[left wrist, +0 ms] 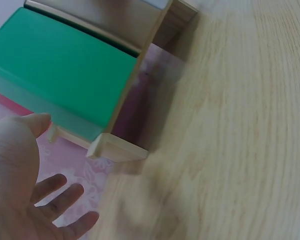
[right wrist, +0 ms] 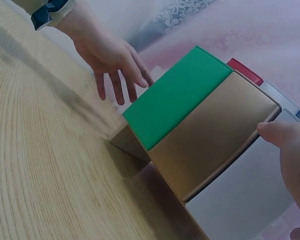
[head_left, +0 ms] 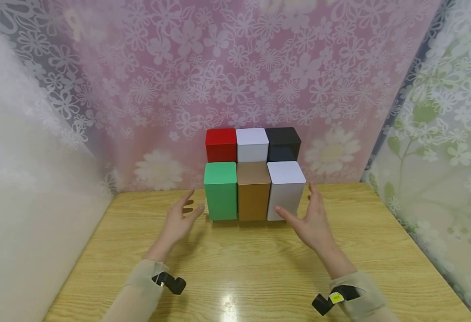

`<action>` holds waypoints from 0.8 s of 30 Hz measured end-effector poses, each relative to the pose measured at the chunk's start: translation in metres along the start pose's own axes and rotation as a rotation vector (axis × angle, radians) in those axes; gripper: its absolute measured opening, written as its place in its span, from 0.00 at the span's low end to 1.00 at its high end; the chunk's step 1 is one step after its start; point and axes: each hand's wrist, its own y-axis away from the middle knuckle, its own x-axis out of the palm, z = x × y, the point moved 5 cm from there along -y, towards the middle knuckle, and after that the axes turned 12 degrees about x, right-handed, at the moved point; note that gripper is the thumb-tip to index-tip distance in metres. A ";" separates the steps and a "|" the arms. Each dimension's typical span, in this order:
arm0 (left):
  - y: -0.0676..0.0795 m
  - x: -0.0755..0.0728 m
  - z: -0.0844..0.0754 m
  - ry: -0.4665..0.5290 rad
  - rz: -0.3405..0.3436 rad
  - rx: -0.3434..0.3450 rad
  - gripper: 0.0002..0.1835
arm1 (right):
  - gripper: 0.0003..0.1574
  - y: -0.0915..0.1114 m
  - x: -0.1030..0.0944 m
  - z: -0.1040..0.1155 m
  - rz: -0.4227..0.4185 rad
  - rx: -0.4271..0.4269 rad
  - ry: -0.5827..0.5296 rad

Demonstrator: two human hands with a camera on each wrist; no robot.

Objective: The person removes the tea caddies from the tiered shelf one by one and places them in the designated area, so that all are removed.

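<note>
Six lidded boxes, several colours, stand in two rows on a low wooden rack [left wrist: 121, 149]. In front are a green box [head_left: 221, 192], a brown box [head_left: 253, 197] and a silver-white box [head_left: 286, 197]. My left hand [head_left: 179, 220] is just left of the green box, fingers spread and holding nothing. Its thumb lies close to the box's side in the left wrist view. At the right end, my right hand [head_left: 312, 222] is spread around the silver-white box, thumb across its front face and fingers along its right side. Neither hand is curled round a box.
Behind, a red box [head_left: 221, 146], a white box [head_left: 252, 146] and a black box [head_left: 283, 145] rise above the front row. Close at the back hangs a pink flowered curtain [head_left: 235, 67]. Pale side walls flank the wooden table [head_left: 235, 264].
</note>
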 end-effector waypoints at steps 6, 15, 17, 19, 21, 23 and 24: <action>-0.001 0.011 0.009 0.003 0.020 0.013 0.36 | 0.79 -0.002 0.005 0.000 -0.010 0.008 -0.008; -0.002 0.021 0.012 -0.009 -0.014 -0.009 0.29 | 0.78 -0.004 0.010 -0.003 -0.032 0.000 -0.013; -0.002 0.022 0.011 -0.016 -0.021 -0.005 0.29 | 0.78 -0.005 0.010 -0.003 -0.037 0.003 -0.018; -0.003 0.024 0.010 -0.023 -0.022 -0.003 0.28 | 0.77 -0.005 0.010 -0.003 -0.041 0.005 -0.023; -0.003 0.026 0.011 -0.025 -0.019 0.000 0.28 | 0.76 -0.006 0.011 -0.003 -0.043 0.005 -0.026; -0.004 0.027 0.012 -0.017 -0.015 0.000 0.27 | 0.76 -0.006 0.011 -0.003 -0.044 0.003 -0.034; -0.005 0.028 0.013 -0.010 -0.013 -0.002 0.27 | 0.75 -0.006 0.011 -0.003 -0.043 0.001 -0.039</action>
